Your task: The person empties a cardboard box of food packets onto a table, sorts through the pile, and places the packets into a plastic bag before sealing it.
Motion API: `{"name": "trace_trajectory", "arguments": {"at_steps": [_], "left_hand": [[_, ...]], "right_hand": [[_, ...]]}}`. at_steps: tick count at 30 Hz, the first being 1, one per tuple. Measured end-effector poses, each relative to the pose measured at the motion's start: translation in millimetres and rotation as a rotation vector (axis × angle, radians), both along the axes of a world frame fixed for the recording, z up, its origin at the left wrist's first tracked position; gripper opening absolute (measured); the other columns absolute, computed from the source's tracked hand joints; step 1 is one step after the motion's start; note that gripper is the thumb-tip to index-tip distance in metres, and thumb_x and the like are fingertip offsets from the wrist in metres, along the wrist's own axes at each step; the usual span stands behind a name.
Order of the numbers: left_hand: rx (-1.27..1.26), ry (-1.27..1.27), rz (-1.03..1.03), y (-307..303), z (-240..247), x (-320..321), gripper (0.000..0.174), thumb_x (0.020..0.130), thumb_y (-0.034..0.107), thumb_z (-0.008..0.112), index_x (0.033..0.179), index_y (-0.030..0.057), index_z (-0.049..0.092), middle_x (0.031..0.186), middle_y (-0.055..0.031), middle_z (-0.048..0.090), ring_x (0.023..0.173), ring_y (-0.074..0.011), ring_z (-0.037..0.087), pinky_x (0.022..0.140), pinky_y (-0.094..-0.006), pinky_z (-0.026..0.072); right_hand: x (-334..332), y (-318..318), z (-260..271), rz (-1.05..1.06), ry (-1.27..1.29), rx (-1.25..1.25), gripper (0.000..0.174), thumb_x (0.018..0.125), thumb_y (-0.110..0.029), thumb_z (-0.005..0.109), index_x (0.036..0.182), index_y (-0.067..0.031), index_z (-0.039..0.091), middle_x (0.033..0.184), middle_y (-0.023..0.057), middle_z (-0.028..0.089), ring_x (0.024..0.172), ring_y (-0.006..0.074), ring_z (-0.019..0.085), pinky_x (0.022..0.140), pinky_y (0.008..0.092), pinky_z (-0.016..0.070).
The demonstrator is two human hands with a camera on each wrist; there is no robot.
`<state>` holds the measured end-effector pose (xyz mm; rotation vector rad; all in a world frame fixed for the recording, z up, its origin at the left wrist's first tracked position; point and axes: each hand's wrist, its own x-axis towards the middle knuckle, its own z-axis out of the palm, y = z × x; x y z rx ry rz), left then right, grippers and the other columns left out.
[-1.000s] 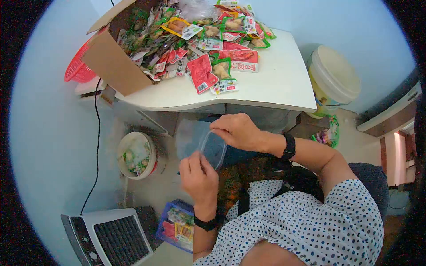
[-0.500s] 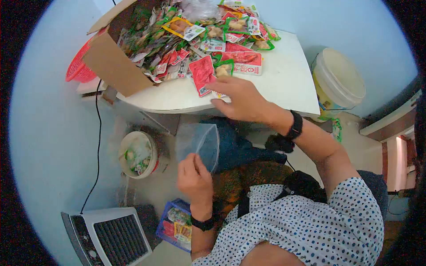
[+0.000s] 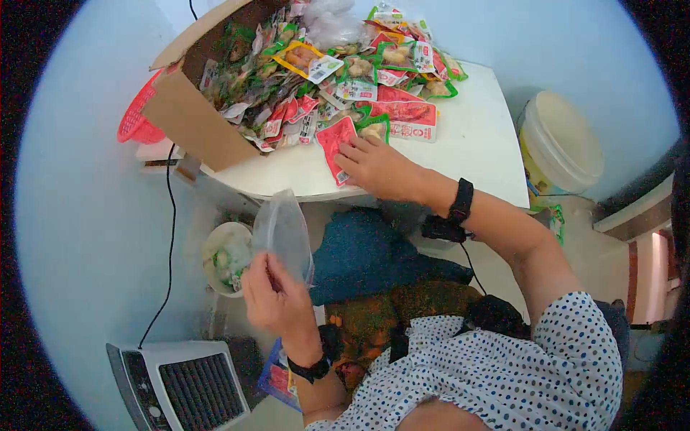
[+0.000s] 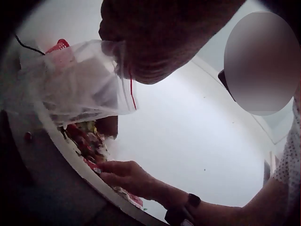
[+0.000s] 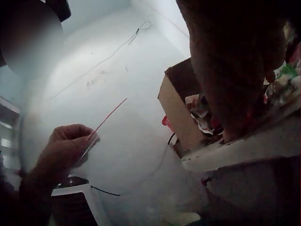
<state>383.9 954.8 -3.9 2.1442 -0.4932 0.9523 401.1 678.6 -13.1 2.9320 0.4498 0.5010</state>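
Left hand: our left hand [image 3: 277,298] is raised below the tabletop's edge, above the lap, with its fingers [image 3: 267,267] curled and pinching the lower edge of a clear bag [image 3: 282,228].
Clear bag: it stands upright from that pinch, empty as far as we can tell, well apart from the tabletop [image 3: 460,158]. In the left wrist view we see a thin red strip [image 4: 131,92] running along its mouth.
Right hand: our right hand [image 3: 375,167] lies on the tabletop at the near side of the pile, fingers released and stretched flat. The fingertips rest on a red packet [image 3: 335,144] without closing round it.
Red packet: it lies flat at the front of the pile, near the tabletop's front edge.
Pile: many sealed snack packets [image 3: 338,65], green, red and yellow, spill from a cardboard box [image 3: 190,118] tipped on its side at the tabletop's left end.
Behind the box: a red basket [image 3: 135,123] shows to its left.
Right of the tabletop: a white lidded bucket [image 3: 564,140] stands on the floor.
Floor on the left: a small open tub [image 3: 224,258] holds scraps, a white appliance [image 3: 180,384] with a dark grille sits nearer us, and a black cable [image 3: 164,237] runs down beside them.
By our left wrist: a blue crate [image 3: 277,377] holds more packets.
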Motion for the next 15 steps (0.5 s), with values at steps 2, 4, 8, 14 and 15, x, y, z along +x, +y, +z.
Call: {"name": "trace_trajectory", "arguments": {"at_steps": [2, 4, 8, 14, 15], "left_hand": [[-0.02, -0.06, -0.021, -8, 5, 10, 0.01, 0.086, 0.002, 0.066, 0.096, 0.0022, 0.066, 0.075, -0.0121, 0.06, 0.062, -0.0267, 0.057, 0.053, -0.0363, 0.0457], [-0.001, -0.048, 0.023, -17, 16, 15, 0.01, 0.085, 0.003, 0.067, 0.095, 0.0032, 0.066, 0.073, -0.011, 0.059, 0.06, -0.026, 0.056, 0.052, -0.0362, 0.0445], [-0.009, -0.138, 0.044, -33, 20, 25, 0.01, 0.084, 0.004, 0.069, 0.094, 0.0056, 0.067, 0.069, -0.0088, 0.057, 0.057, -0.0246, 0.054, 0.05, -0.0362, 0.0426], [0.018, -0.117, -0.027, -66, 34, 19, 0.011, 0.085, 0.009, 0.068, 0.096, 0.0057, 0.068, 0.084, -0.0108, 0.067, 0.07, -0.0266, 0.064, 0.063, -0.0364, 0.0514], [0.017, -0.139, -0.057, -72, 33, 21, 0.01, 0.085, 0.007, 0.068, 0.095, 0.0061, 0.067, 0.08, -0.0099, 0.064, 0.066, -0.0261, 0.062, 0.058, -0.0363, 0.0491]], "right_hand": [[-6, 0, 7, 0.037, -0.024, -0.025, 0.045, 0.084, -0.018, 0.062, 0.124, -0.0004, 0.05, 0.12, 0.0187, 0.055, 0.116, 0.0361, 0.051, 0.099, 0.0468, 0.04], [-8, -3, 13, 0.075, -0.09, 0.01, 0.039, 0.086, -0.014, 0.058, 0.121, -0.0004, 0.05, 0.115, 0.0188, 0.057, 0.11, 0.036, 0.054, 0.094, 0.0448, 0.0432], [-17, -8, 26, 0.0, -0.21, 0.36, 0.027, 0.09, -0.01, 0.054, 0.116, -0.0016, 0.055, 0.106, 0.0209, 0.062, 0.101, 0.0377, 0.06, 0.087, 0.0427, 0.049], [-33, -64, 44, -0.332, -0.519, 0.919, 0.022, 0.098, -0.016, 0.051, 0.109, -0.0006, 0.062, 0.088, 0.0113, 0.067, 0.075, 0.021, 0.067, 0.062, 0.032, 0.0548], [-41, -71, 45, -0.364, -0.488, 1.069, 0.022, 0.099, -0.018, 0.05, 0.106, -0.0006, 0.063, 0.084, 0.01, 0.066, 0.07, 0.0189, 0.066, 0.057, 0.0309, 0.0535]]}}
